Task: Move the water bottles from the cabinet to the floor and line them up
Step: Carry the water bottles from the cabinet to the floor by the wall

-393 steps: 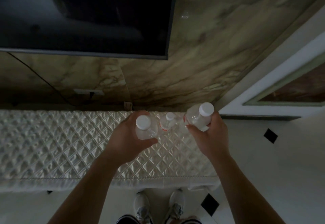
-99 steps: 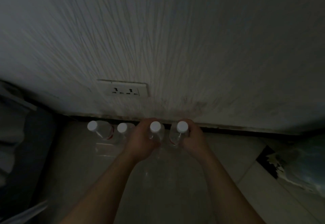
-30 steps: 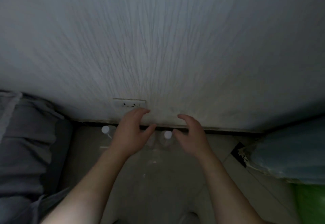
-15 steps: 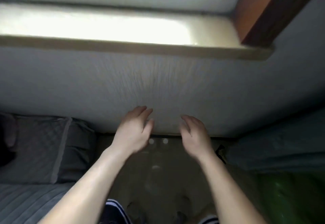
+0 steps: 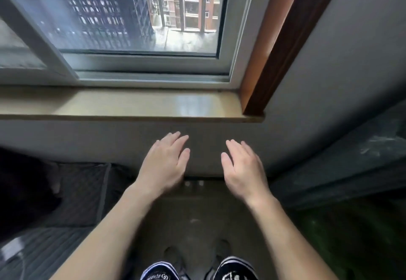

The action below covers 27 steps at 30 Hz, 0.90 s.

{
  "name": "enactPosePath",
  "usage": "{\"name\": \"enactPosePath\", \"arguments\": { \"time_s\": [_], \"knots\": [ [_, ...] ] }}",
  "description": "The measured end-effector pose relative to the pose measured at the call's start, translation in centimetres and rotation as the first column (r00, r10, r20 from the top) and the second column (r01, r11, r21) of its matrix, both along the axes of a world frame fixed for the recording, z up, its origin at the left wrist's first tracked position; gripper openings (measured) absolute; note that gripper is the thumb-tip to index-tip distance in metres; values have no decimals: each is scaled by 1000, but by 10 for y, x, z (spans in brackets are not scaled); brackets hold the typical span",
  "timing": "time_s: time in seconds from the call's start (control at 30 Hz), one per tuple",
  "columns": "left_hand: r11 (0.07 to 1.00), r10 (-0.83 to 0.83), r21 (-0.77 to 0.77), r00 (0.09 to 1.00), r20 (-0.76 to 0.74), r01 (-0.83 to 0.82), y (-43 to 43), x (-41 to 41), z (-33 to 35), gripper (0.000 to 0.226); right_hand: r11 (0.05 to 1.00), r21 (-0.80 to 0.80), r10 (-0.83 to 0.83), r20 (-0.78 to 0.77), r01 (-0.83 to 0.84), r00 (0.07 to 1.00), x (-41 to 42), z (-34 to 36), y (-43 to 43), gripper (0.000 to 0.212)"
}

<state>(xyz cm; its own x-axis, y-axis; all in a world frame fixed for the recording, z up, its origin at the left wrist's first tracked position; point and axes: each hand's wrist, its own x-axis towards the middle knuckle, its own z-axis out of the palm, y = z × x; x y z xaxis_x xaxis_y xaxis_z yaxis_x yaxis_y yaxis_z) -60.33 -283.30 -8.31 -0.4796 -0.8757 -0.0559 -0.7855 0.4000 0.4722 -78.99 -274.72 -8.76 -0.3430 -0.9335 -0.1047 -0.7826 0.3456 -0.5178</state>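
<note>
While our left hand (image 5: 163, 165) and right hand (image 5: 242, 167) hover flat, empty, fingers spread, below the windowsill (image 5: 131, 106), two bottle caps (image 5: 193, 183) show on the floor (image 5: 197, 218).

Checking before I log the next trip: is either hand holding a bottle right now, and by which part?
Nothing is held. The left hand and right hand are both open and empty, above two white bottle caps on the floor by the wall.
</note>
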Motion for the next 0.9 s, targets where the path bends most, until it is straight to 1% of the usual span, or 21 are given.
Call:
{"name": "enactPosePath", "arguments": {
  "time_s": [0.1, 0.23, 0.43, 0.6, 0.7, 0.8, 0.9],
  "knots": [
    [1000, -15, -1, 999, 30, 15, 6, -1, 33, 59, 1000, -16, 22, -23, -22, 999, 0, 34, 9, 61],
    [1000, 0, -7, 1000, 27, 0, 13, -5, 66, 51, 998, -53, 17, -42, -20, 999, -8, 65, 15, 62],
    [997, -6, -76, 1000, 14, 7, 25, -17, 108, 49, 998, -64, 16, -61, -19, 998, -29, 94, 22, 65],
    [990, -33, -136, 999, 38, 38, 33, -28, 118, 58, 993, -117, -6, -88, -5, 996, -43, 108, 32, 62],
    [978, -70, -195, 997, 25, 74, 35, -35, 121, 62, 994, -107, -24, -103, 13, 994, -50, 110, 36, 63],
    [976, -107, -188, 994, 11, 107, 36, -39, 123, 55, 993, -102, -69, -121, 56, 990, -53, 113, 45, 64],
    [971, -162, -178, 987, -14, 157, 35, -43, 129, 54, 987, -117, -130, -142, 114, 981, -51, 117, 57, 67]
  ]
}}
